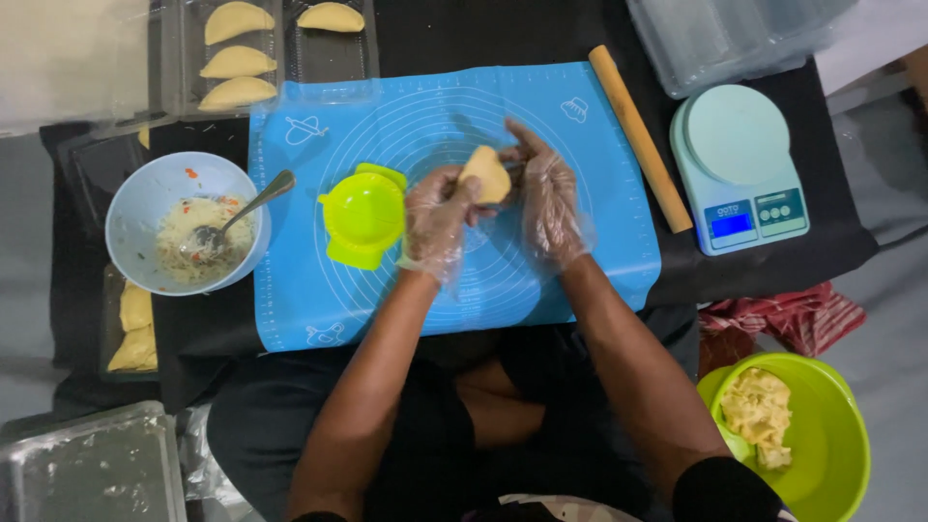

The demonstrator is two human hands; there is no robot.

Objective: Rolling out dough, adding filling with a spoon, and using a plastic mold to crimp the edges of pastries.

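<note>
A black cloth-covered table (pixel 754 271) bears a blue mat (pixel 319 290), scale (pixel 739 169) and bowl (pixel 145 193).

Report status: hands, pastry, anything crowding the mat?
Left hand and right hand, both gloved, holding folded pastry above blue mat. Green press beside left hand. Nothing blocking.

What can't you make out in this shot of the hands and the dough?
Head view:
- Underside of the dough piece: hidden by the left hand and right hand, so the exact grip is unclear.
- Right fingertips behind the dough: covered by it.
- Spoon tip: buried in the filling in the white bowl.
- Scale display: too small to read.
- Green bowl: cut off by the bottom edge.
- Tray, bottom left: blurred, contents unclear.
</note>
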